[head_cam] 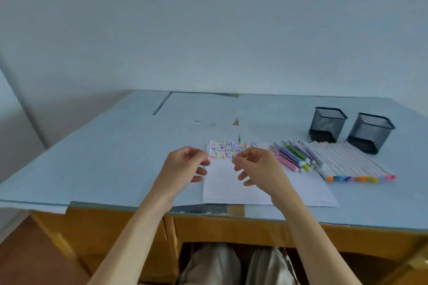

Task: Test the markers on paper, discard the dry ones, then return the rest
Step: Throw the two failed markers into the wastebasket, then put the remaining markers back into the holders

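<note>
A white paper sheet [231, 188] lies near the table's front edge, its top strip covered in small coloured test marks [229, 147]. Right of it lies a row of white-barrelled markers [347, 162] with coloured caps, and beside them a smaller bunch of thin coloured pens [293, 156]. My left hand [185, 165] and my right hand [257, 166] hover above the paper, facing each other, fingers loosely curled with nothing visible in either.
Two black mesh pen holders [327, 124] [370, 132] stand at the back right, behind the markers. The table [115, 150] has a pale blue top and a wooden front. A wall rises directly behind it. My knees show under the table.
</note>
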